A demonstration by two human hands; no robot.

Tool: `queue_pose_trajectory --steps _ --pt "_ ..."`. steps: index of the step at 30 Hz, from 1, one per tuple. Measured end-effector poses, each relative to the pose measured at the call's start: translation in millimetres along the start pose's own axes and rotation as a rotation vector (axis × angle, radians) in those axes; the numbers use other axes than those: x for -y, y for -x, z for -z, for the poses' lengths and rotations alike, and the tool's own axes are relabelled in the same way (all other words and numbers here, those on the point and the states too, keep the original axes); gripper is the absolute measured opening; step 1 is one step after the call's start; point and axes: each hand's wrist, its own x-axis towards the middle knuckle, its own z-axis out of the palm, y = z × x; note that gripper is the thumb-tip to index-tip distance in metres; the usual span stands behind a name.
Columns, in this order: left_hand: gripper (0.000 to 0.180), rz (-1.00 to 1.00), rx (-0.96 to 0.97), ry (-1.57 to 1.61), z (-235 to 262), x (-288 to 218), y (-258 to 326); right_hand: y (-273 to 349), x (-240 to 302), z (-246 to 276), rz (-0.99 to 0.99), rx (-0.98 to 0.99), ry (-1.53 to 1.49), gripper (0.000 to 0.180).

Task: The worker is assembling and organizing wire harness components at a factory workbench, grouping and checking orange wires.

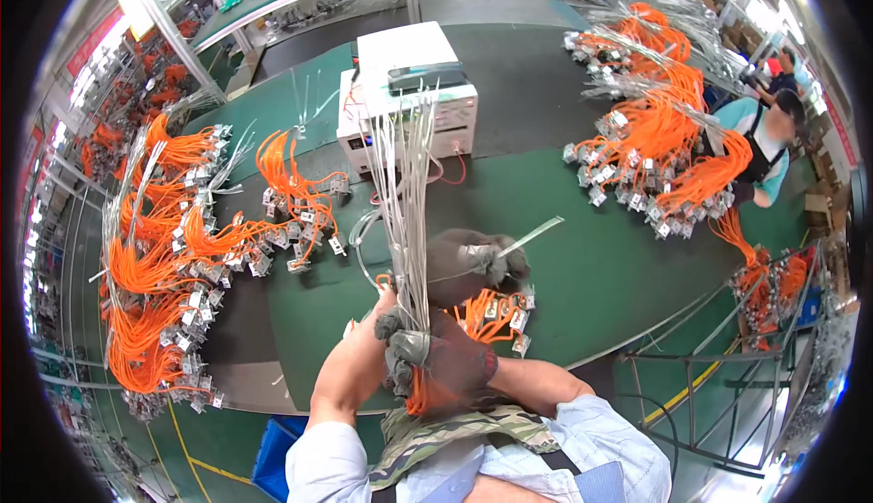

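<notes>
My right hand [450, 357], in a dark glove with grey fingertips, is wrapped around a bundle of orange cables [417, 394]. Long silvery strands [405, 203] rise from that bundle toward the far side. My left hand [473, 262], also gloved and slightly blurred, reaches past the far side of the strands. Its fingers are closed, and a thin clear strip [536, 236] sticks out of them to the right. Below my left hand, orange cable ends with silvery metal connectors [518, 318] lie on the green mat; my gloves partly hide these cables.
A white box-shaped device [409, 103] stands ahead, with a thin red wire beside it. Piles of orange cables with connectors lie at the left [155, 257] and far right [655, 139]. A metal-frame cart [718, 394] stands right; a co-worker [768, 139] is beyond the right pile.
</notes>
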Motion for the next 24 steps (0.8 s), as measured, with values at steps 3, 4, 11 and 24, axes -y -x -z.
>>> queue_pose_trajectory --steps 3,4,11,24 --pt "0.044 -0.07 0.071 -0.036 -13.0 -9.5 -10.7 -1.7 3.0 -4.9 0.043 -0.037 -0.135 0.032" --pt "0.043 -0.092 -0.15 -0.111 31.5 -4.0 8.7 -1.8 3.5 -8.1 0.066 -0.05 -0.193 0.032" --pt "0.033 -0.863 -0.783 -1.829 -91.2 -114.2 26.2 -11.3 1.4 2.0 0.077 -0.064 -0.169 0.029" --pt "0.018 -0.882 -0.616 -1.846 -119.7 -114.5 31.7 -10.1 3.2 12.0 0.161 -0.156 0.15 0.023"
